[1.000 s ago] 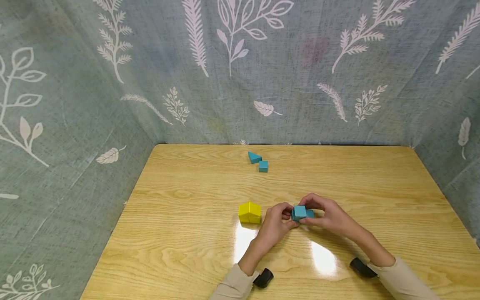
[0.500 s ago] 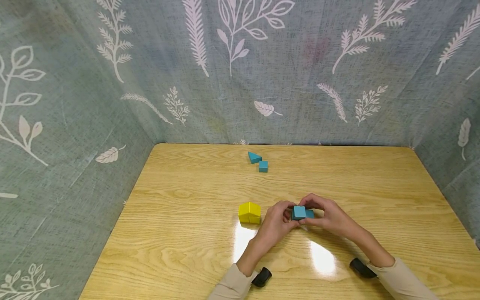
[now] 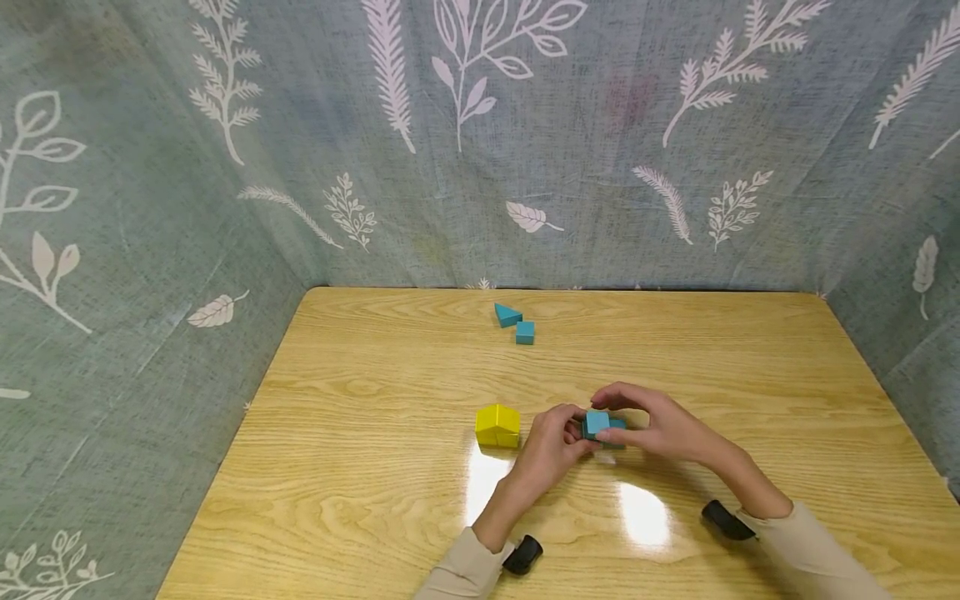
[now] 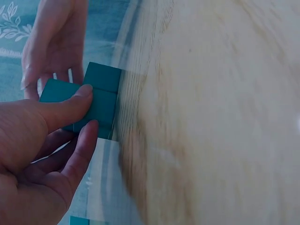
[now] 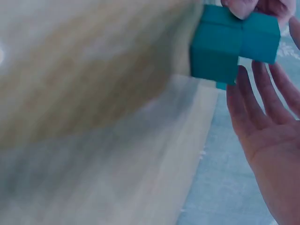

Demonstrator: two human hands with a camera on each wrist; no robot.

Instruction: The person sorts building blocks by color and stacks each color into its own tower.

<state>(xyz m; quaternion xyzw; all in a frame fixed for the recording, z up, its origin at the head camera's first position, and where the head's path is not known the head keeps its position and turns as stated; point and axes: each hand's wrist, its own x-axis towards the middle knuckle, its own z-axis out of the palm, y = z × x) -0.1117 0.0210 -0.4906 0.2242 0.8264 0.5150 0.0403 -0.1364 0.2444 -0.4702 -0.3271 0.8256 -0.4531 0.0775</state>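
Observation:
Three blue cubes form a small stack in front of me. In the head view, the upper cube [image 3: 597,422] sits above the left end, with a lower cube [image 3: 615,445] to its right. The left wrist view shows two cubes side by side on the table and a third on one of them. My left hand [image 3: 551,446] pinches the stack's left side, thumb [image 4: 70,108] on one face and fingers opposite. My right hand [image 3: 663,425] is spread around the right side, fingers extended in the right wrist view; whether its thumb touches a cube cannot be told.
A yellow house-shaped group of blocks [image 3: 498,427] stands left of my left hand. Farther back lie a blue triangular block [image 3: 507,316] and a blue cube [image 3: 525,333]. Patterned curtains [image 3: 480,208] border the wooden table [image 3: 375,375] at the back and sides.
My right hand has loosened from the stack, its fingers lifting away and its thumb drawing back. The left hand keeps its hold, and the cubes stay nearly in place.

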